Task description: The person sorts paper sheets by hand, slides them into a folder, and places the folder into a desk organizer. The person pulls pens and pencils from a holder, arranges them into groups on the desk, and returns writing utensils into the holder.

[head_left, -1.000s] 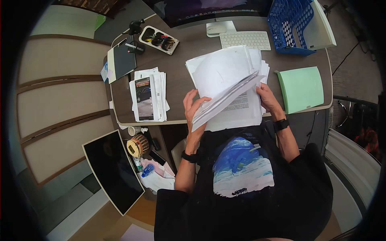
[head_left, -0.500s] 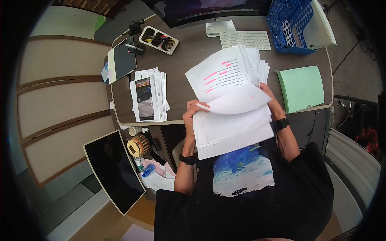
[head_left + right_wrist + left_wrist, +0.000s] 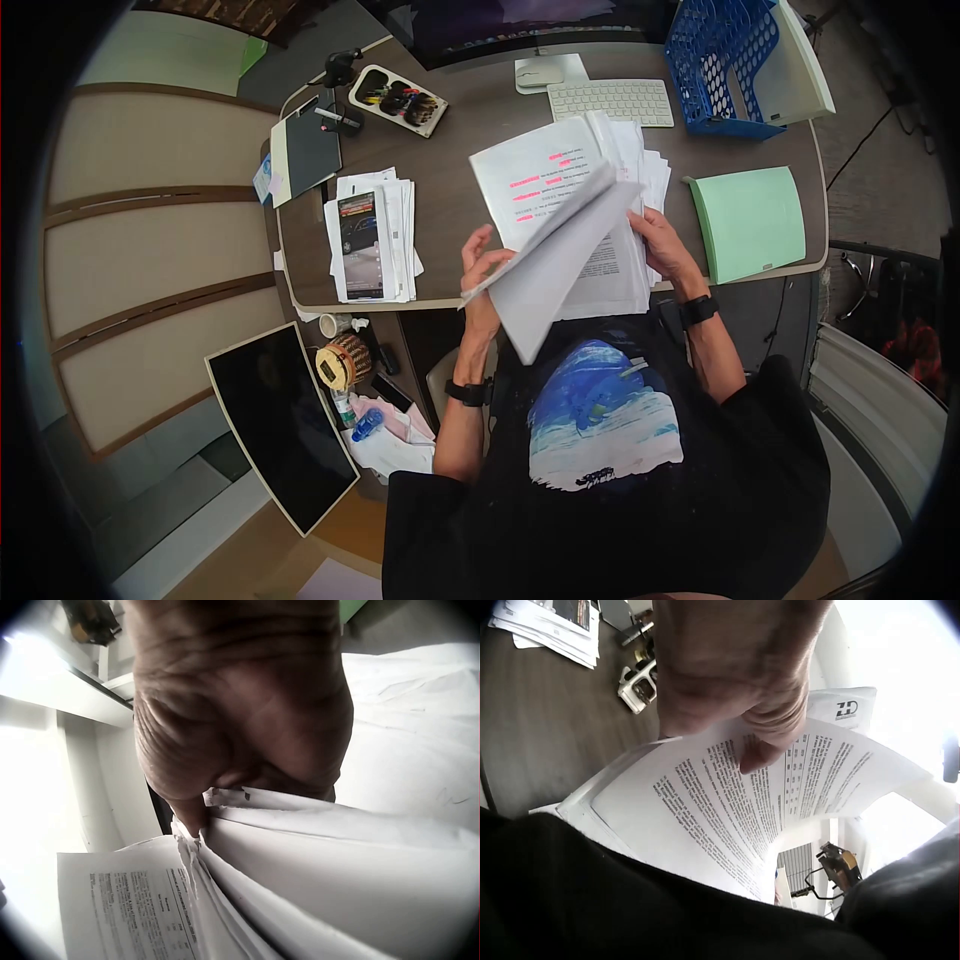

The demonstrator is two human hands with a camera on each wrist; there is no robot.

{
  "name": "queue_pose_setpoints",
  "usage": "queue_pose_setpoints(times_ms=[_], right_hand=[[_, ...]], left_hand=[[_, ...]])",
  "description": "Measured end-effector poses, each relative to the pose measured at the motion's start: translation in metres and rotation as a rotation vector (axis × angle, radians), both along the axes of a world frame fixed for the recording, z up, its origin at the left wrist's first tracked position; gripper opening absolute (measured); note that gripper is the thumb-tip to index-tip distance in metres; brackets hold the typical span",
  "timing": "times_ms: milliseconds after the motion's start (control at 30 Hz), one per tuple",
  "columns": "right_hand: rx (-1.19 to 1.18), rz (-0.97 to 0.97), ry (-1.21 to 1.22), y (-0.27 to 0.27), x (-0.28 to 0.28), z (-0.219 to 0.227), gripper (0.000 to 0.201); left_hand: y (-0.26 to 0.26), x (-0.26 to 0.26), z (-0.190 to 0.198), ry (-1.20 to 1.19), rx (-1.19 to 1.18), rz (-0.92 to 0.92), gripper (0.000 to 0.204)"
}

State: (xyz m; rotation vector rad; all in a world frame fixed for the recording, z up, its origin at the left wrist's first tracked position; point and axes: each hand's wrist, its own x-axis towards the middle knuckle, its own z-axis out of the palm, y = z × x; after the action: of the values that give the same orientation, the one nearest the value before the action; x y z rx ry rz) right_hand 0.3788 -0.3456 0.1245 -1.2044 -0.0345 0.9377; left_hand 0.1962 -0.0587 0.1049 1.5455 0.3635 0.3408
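Observation:
A thick sheaf of printed sheets, some lines marked pink, lies at the desk's front edge, with several sheets lifted and slanting across it. At the lifted sheets' left end, the left hand pinches them; in the left wrist view its thumb presses on a printed page. The right hand grips the sheaf's right edge. In the right wrist view that hand has its thumb against the bent page edges; its other fingers are hidden.
Left of the sheaf stands a paper stack with a dark picture on top. Behind are a pen tray, a keyboard and a monitor. A green folder and a blue file rack are at the right.
The lifted sheets dropped flat over the front of the sheaf, then rose to a slant again. A page with pink marks now shows at the back. Both hands stay at the paper.

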Motion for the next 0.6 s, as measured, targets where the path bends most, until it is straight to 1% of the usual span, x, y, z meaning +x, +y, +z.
queue_pose_setpoints(times_ms=[33,67,100,167,200,233,300,333,367,433,467,500,567,600], right_hand=[[0.001,-0.011,-0.015,0.001,-0.001,0.0,0.039],[0.001,-0.023,-0.029,0.001,-0.002,0.001,0.04],[0.001,-0.023,-0.029,0.002,-0.003,0.002,0.04],[0.011,-0.06,-0.028,0.004,-0.004,0.003,0.04],[0.011,-0.059,-0.028,0.003,-0.003,0.001,0.04],[0.007,-0.062,-0.032,0.001,-0.003,-0.002,0.04],[0.002,-0.065,-0.034,0.002,-0.003,0.0,0.04],[0.0,-0.046,-0.017,0.001,-0.002,0.001,0.04],[-0.003,-0.027,0.001,0.001,-0.001,0.002,0.04],[0.006,-0.025,0.003,0.002,-0.001,0.001,0.04],[0.016,-0.021,0.005,0.002,-0.001,0.001,0.04],[0.016,-0.019,0.005,0.003,-0.001,0.001,0.04],[-0.004,0.015,-0.039,0.005,-0.002,0.005,0.039],[-0.006,0.015,-0.039,0.006,-0.003,0.007,0.039]], left_hand=[[0.001,0.001,-0.003,-0.076,0.202,0.028,0.015],[0.001,0.001,0.004,-0.078,0.085,0.001,0.014],[0.0,0.002,0.004,-0.078,0.085,0.001,0.014],[0.0,0.004,0.004,-0.134,-0.463,-0.03,0.014],[0.004,0.003,0.003,-0.122,-0.399,-0.081,0.024],[0.003,0.002,0.002,-0.122,-0.4,-0.082,0.024],[0.003,0.0,0.002,0.125,-0.548,0.068,0.041],[0.005,-0.001,0.001,0.107,-0.489,0.042,0.055],[0.005,0.001,0.0,0.108,-0.49,0.042,0.055],[0.005,0.007,-0.002,0.036,-0.529,0.032,0.058],[0.003,0.007,0.004,0.044,-0.564,0.08,0.058],[0.005,0.007,0.005,0.044,-0.565,0.082,0.058],[0.015,0.009,0.007,0.21,-0.665,-0.071,0.057],[0.018,0.009,0.0,0.273,-0.648,-0.112,0.056]])
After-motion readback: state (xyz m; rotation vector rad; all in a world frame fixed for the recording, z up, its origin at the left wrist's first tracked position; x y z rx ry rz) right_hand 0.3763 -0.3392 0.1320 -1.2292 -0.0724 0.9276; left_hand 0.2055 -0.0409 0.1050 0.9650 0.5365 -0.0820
